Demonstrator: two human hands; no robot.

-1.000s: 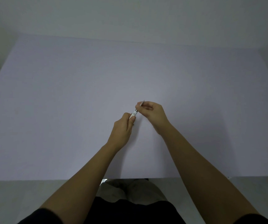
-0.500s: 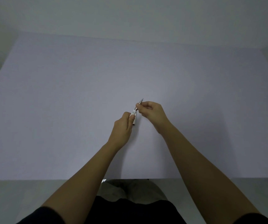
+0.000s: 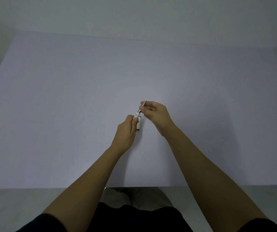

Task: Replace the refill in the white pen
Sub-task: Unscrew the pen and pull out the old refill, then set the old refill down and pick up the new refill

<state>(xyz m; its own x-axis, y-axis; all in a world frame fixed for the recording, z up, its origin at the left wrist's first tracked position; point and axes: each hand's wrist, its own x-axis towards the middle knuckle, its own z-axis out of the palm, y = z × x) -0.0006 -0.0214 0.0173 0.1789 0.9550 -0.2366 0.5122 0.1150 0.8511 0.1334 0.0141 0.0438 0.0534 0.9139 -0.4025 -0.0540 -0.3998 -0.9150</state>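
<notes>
Both forearms extended forward; left hand (image 3: pixel 126 131) fisted, thumb up; right hand (image 3: pixel 156 113) pinching, fingertips together.

— What carries the things here?

— A wide tabletop (image 3: pixel 67 114), pale lilac-grey and plain. It fills most of the view, from the near edge at the bottom to the far edge by the wall.

— And what lies directly on it?

— I see no loose object resting on its surface. Only soft shadows fall near the middle, and the surface looks smooth and even.
</notes>
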